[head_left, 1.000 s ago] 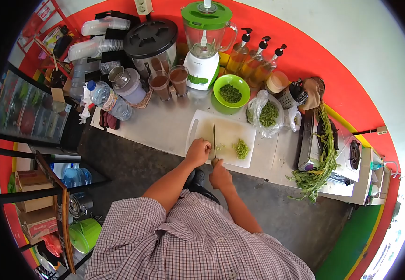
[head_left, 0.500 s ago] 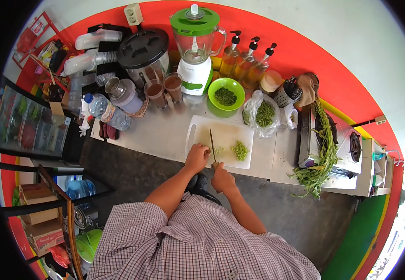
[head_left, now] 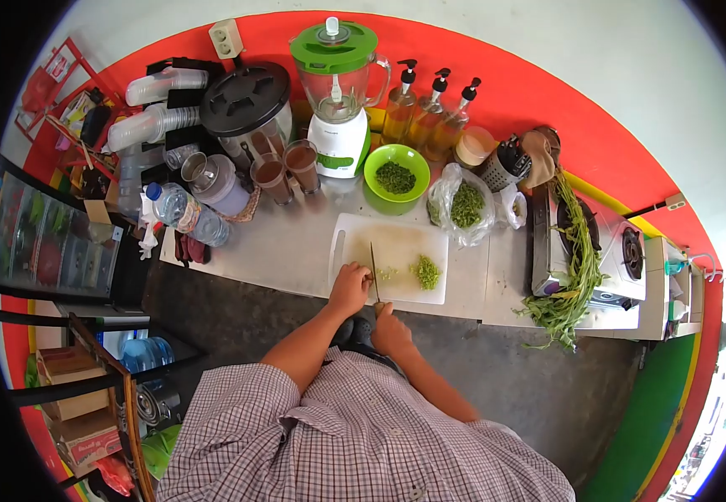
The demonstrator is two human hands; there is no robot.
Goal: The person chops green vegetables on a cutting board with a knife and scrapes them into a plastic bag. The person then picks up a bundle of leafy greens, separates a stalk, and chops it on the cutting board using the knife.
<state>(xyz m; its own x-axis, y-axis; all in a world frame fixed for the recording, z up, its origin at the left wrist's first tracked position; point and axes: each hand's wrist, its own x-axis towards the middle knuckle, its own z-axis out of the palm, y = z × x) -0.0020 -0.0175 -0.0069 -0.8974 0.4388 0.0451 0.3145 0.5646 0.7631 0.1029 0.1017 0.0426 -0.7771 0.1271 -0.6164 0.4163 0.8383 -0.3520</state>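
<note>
My right hand (head_left: 391,329) grips the wooden handle of a knife (head_left: 374,266), whose blade lies over the white cutting board (head_left: 346,238) and points away from me. Beside the blade on its left, my left hand (head_left: 352,287) is closed with curled fingers at the board's left half. What it pinches is too small to make out. Small pale-green chopped bits (head_left: 388,274) lie just right of the blade. Farther right on the board sits a heap of chopped greens (head_left: 425,272).
Behind the board stand a green bowl (head_left: 395,200) of chopped leaves, a plastic bag (head_left: 486,219) of greens and a blender (head_left: 336,138). Cups of brown drink (head_left: 271,181) and a water bottle (head_left: 191,212) are left. Long leafy stems (head_left: 582,276) hang over the gas stove (head_left: 613,251).
The knife and my right hand have shifted slightly left and toward me. My left hand stays closed beside the blade. The whole view has tilted a little.
</note>
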